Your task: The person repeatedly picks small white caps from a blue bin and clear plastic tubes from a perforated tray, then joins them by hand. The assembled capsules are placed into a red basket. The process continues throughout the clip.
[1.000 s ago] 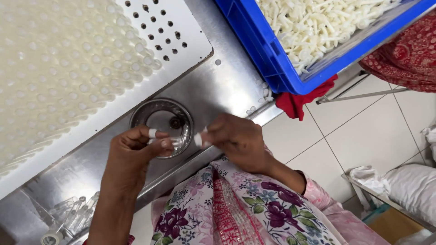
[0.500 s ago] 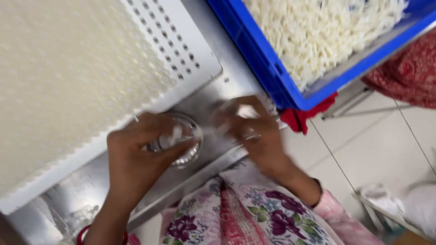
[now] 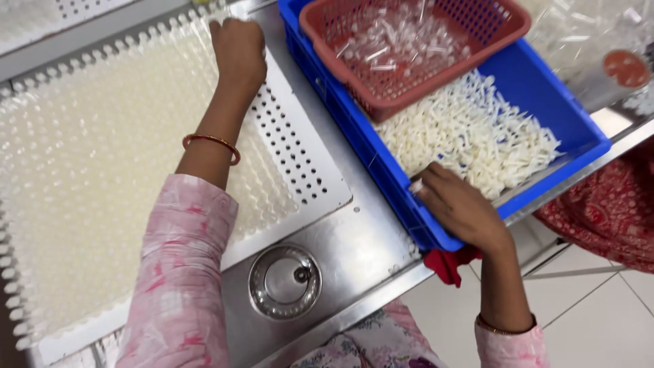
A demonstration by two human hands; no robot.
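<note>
Stainless steel table (image 3: 361, 238) carried a white perforated tray (image 3: 300, 170) at left, a blue crate (image 3: 545, 88) at right, a small round metal dish (image 3: 284, 281) near the front edge

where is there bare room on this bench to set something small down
Bare steel lies between the white perforated tray and the blue crate, widening toward the near edge around the round metal dish. The tray's right part has empty holes. Crowded: the tray's left, where the left hand rests, and the crate, full of white pieces where the right hand reaches, with a red basket on top.
</note>
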